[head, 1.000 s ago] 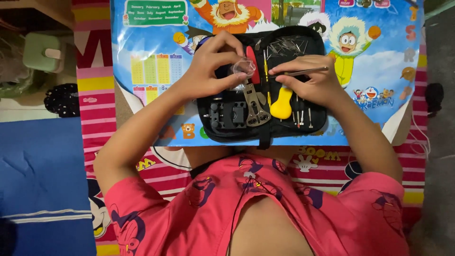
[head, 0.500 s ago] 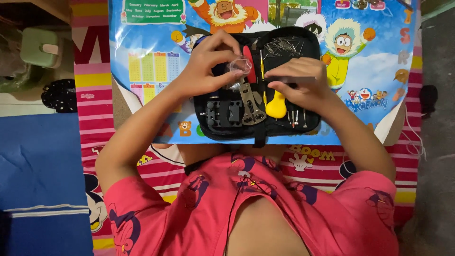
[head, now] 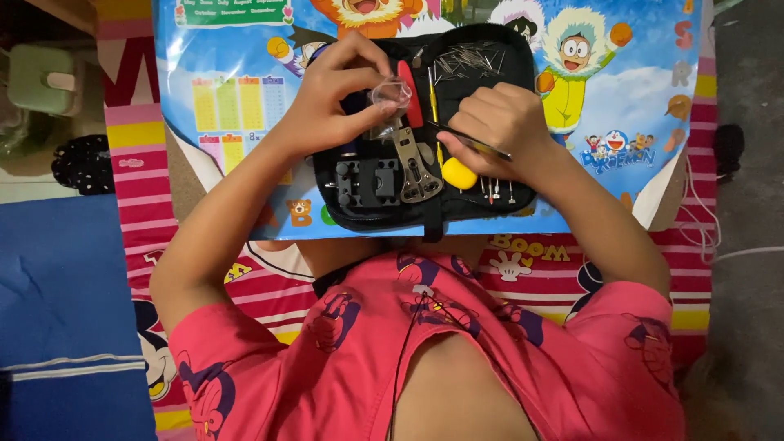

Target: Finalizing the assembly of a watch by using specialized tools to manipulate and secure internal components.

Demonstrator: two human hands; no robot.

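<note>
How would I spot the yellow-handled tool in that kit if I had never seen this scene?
Find the black zip case lying open on the cartoon poster. Near the case's middle, just below the right hand, a thin tool runs upright with a rounded yellow knob at its lower end. Its neighbours are grey metal or red; only this one ends in a yellow ball.

A cartoon poster (head: 629,106) with a blue winter scene covers the board; take it as the landmark. Under its lower edge lies a striped mat (head: 278,286) in pink, red and yellow, printed with cartoon figures. Left of the poster a green stool (head: 37,77) stands, and just below that a black spotted slipper (head: 82,163). A blue mat (head: 57,310) lies to the lower left. Right of the poster a white cable (head: 698,224) trails over grey floor (head: 747,82).
</note>
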